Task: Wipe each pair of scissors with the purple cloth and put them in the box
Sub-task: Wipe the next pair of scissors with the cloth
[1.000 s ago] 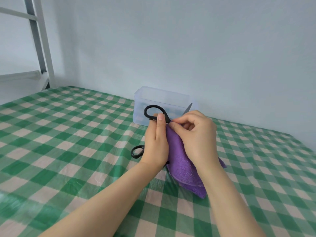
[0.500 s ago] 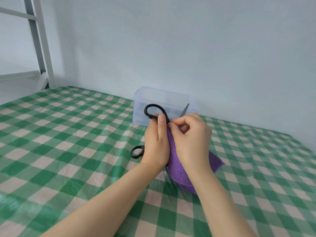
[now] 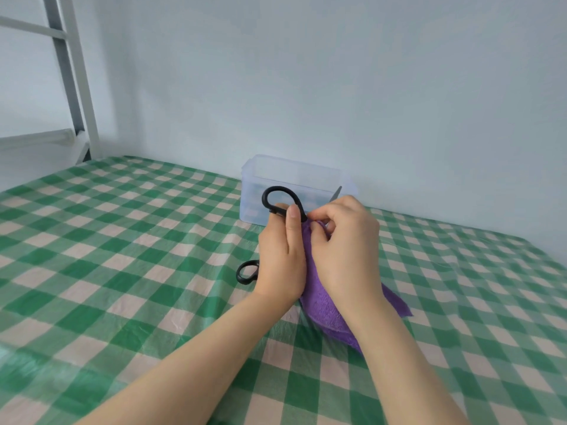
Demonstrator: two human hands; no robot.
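Observation:
My left hand (image 3: 280,256) grips a pair of black-handled scissors (image 3: 280,199) by the handles; one handle loop stands up above my fingers, the other (image 3: 247,273) sticks out low on the left. A grey blade tip (image 3: 336,193) pokes out above my right hand. My right hand (image 3: 343,246) pinches the purple cloth (image 3: 325,305) around the blades. The cloth hangs down between my hands onto the table. A clear plastic box (image 3: 294,176) stands just behind my hands.
The table has a green and white checked cover (image 3: 122,256) and runs up to a pale wall. A white and grey metal frame (image 3: 72,78) stands at the far left corner.
My right hand has slid a little down the blades with the cloth, so more of the blade tip shows. The left hand keeps its hold.

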